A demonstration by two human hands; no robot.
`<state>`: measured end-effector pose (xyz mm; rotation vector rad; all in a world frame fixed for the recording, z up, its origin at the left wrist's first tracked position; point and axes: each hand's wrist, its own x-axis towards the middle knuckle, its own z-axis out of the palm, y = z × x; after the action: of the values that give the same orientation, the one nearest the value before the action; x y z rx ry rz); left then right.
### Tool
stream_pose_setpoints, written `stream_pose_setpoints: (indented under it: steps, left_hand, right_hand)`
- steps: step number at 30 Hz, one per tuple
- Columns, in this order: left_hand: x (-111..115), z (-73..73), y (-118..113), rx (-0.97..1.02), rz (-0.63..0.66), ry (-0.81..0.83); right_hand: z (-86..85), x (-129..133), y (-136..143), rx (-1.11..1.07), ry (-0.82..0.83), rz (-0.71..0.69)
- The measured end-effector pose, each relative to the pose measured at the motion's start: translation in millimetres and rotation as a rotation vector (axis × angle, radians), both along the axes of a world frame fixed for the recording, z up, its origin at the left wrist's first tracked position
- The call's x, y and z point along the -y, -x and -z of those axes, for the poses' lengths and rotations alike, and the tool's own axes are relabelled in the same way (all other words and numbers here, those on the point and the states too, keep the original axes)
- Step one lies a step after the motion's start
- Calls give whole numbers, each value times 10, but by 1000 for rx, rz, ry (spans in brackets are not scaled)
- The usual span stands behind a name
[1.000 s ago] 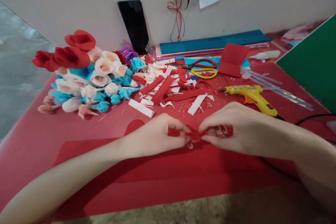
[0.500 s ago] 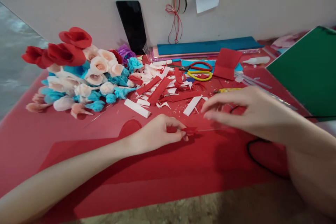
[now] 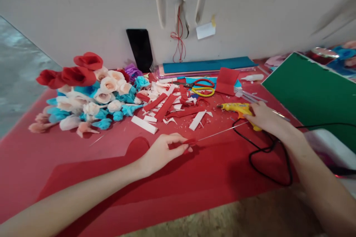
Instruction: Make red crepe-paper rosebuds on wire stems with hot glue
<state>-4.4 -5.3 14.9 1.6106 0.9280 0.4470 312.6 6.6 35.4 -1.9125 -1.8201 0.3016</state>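
Observation:
My left hand (image 3: 162, 152) pinches a small red paper piece (image 3: 190, 141) between thumb and fingertips. From that piece a thin straight wire (image 3: 219, 132) sticks out to the right. My right hand (image 3: 265, 117) has its fingers closed round the back of a yellow hot glue gun (image 3: 235, 107), which lies on the table with its nozzle to the left; part of its handle is hidden by the hand. Beneath my left hand a red paper sheet (image 3: 111, 189) is spread, and a rounded red paper petal (image 3: 138, 146) lies by my wrist.
Paper flowers (image 3: 104, 96) are heaped at the left. Red and white paper scraps (image 3: 167, 105) cover the middle, with scissors (image 3: 201, 88) behind. A black phone (image 3: 139, 50) leans on the wall. At right stand a green board (image 3: 308, 89) and a looped black cord (image 3: 251, 163).
My right hand has moved from above the wire's end to the glue gun and closed on it. My left hand keeps its pinch on the red paper. The view has tilted up.

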Motion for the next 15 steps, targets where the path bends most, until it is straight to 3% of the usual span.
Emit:
stream_pose_setpoints:
  steps: [4, 9, 15]
  left_hand:
    - [55, 83, 51, 45, -101, 15]
    - [39, 213, 91, 121, -225, 117]
    - [-4, 323, 77, 249, -309, 271]
  right_hand:
    - [220, 127, -115, -81, -3, 91]
    - [355, 221, -258, -229, 88, 90]
    - [253, 324, -60, -543, 141, 89]
